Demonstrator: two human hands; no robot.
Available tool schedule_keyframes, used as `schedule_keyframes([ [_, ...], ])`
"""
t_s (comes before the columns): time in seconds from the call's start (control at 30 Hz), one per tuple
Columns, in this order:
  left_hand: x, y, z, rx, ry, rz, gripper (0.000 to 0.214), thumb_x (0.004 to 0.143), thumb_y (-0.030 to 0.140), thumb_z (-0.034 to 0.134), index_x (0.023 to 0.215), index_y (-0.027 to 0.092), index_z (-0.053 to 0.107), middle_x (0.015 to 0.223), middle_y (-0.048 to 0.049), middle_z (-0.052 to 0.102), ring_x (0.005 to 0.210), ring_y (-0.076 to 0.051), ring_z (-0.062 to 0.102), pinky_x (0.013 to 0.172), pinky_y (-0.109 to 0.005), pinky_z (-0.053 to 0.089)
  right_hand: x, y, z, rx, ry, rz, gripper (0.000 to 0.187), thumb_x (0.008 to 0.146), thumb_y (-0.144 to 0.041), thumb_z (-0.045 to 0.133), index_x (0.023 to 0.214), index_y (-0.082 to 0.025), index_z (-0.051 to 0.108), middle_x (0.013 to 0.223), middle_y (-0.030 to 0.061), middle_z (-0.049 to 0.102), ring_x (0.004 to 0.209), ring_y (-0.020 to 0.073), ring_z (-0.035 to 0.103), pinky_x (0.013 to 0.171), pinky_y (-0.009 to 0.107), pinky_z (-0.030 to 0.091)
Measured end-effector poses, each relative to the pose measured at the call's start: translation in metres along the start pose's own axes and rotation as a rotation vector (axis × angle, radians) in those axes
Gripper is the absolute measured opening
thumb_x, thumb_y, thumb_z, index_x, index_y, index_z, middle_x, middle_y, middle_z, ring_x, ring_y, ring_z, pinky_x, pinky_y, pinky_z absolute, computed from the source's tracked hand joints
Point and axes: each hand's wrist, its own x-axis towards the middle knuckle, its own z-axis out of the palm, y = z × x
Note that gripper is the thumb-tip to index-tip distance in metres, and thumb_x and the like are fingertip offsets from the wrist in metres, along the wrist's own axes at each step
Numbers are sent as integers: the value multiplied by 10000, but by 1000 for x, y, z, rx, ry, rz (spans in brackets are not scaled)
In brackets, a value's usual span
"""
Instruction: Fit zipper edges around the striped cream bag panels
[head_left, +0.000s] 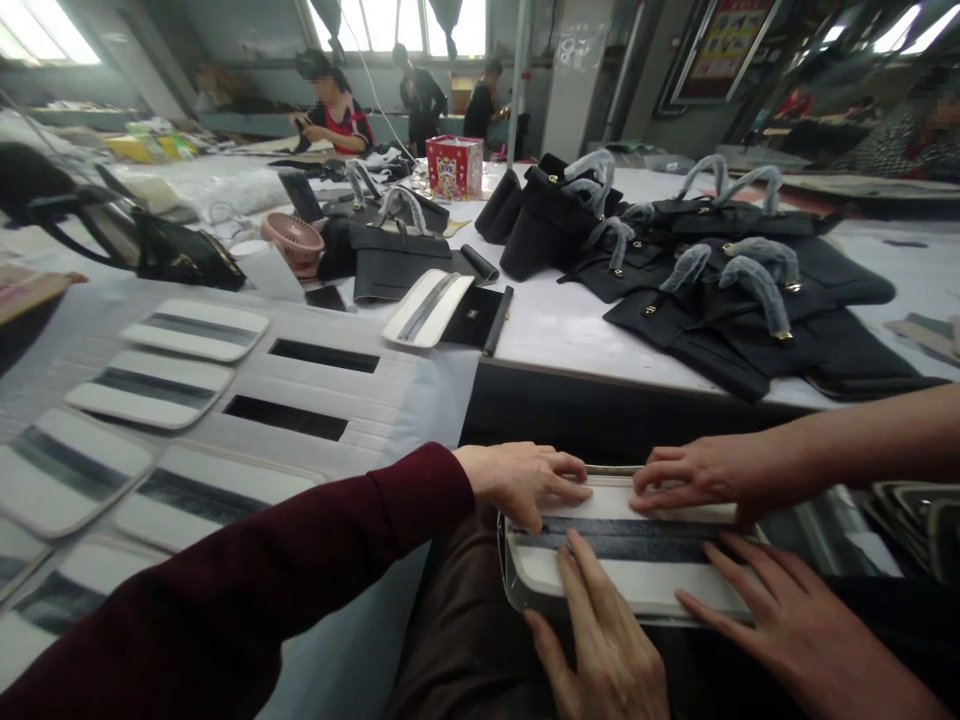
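1. The scene is viewed by one camera, worn on the person's head.
2. The lens is faced forward and down; the table is looked across toward the windows.
3. The left hand, right hand and panel are seen from above, at close range, low in frame.
4. A wide field is covered, room depth included.

On my feed I see one white panel with a rounded near-left corner and a dark, glossy stripe running lengthwise. It lies striped side up, roughly flat, at lower right, its right end partly covered.
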Motion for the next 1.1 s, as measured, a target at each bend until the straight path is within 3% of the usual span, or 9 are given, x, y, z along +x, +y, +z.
schedule_keyframes([
  [0.03, 0, 0, 1, 3, 5, 3, 696, 727, 299, 608, 1408, 239, 477, 1459, -75, 422, 1172, -287, 536, 988, -389, 432, -9, -14, 14, -20, 16, -15, 463, 883, -259, 534, 1339, -302, 600, 1369, 87, 579, 1114, 305, 661, 831, 386, 607],
  [0.1, 0, -1, 1, 3, 11, 1, 696, 724, 291, 601, 1407, 249, 476, 1459, -66, 425, 1177, -279, 536, 987, -376, 432, -19, -37, 36, -166, 184, -18, 728, 828, -275, 641, 1505, -316, 376, 1460, 95, 462, 1128, 404, 632, 797, 503, 626],
  [0.23, 1, -1, 1, 12, 7, -1, 705, 724, 300, 601, 1414, 265, 463, 1467, -60, 421, 1175, -280, 540, 978, -373, 434, -18, -53, 45, -178, 280, 15, 886, 805, -300, 676, 1557, -341, 209, 1521, 81, 369, 1164, 446, 593, 738, 545, 637],
  [0.3, 1, -1, 0, 26, 2, 3, 709, 724, 305, 607, 1416, 254, 462, 1465, -69, 423, 1171, -286, 545, 980, -375, 432, -15, -51, 41, -143, 292, 31, 859, 816, -270, 657, 1552, -354, 223, 1529, 76, 366, 1187, 442, 580, 737, 550, 634],
  [0.43, 1, 0, -3, 48, -16, 0, 708, 731, 305, 608, 1419, 243, 455, 1460, -84, 431, 1165, -294, 551, 974, -386, 438, -14, -40, 40, -220, 156, -112, 785, 830, -159, 571, 1534, -358, 284, 1391, 64, 558, 1121, 410, 628, 809, 584, 597],
  [0.6, 0, 1, -3, 40, 0, 8, 705, 728, 274, 603, 1416, 231, 461, 1468, -86, 429, 1141, -293, 563, 947, -389, 453, -11, -38, 42, -364, 40, -218, 690, 818, -164, 533, 1488, -282, 415, 1351, 29, 601, 1078, 376, 624, 789, 536, 571],
  [0.83, -3, -2, -3, 11, 26, 18, 685, 738, 300, 594, 1409, 233, 475, 1449, -65, 450, 1122, -270, 567, 941, -367, 437, -3, -56, 48, -506, 165, -166, 418, 878, -229, 527, 1280, -265, 636, 1221, -12, 686, 1010, 313, 615, 804, 479, 498],
  [0.97, -4, -4, -2, 0, 27, 28, 672, 755, 313, 585, 1414, 234, 476, 1451, -59, 455, 1123, -262, 560, 925, -362, 434, -5, -54, 47, -549, 124, -255, 400, 877, -220, 530, 1257, -209, 658, 1231, 25, 682, 1052, 324, 589, 824, 460, 449],
  [1.1, -4, -6, 0, 0, 28, 29, 679, 757, 316, 581, 1423, 241, 473, 1466, -53, 440, 1096, -267, 567, 927, -374, 432, -8, -52, 50, -505, 150, -232, 372, 907, -243, 507, 1241, -198, 665, 1216, 47, 688, 1080, 338, 567, 854, 458, 408],
])
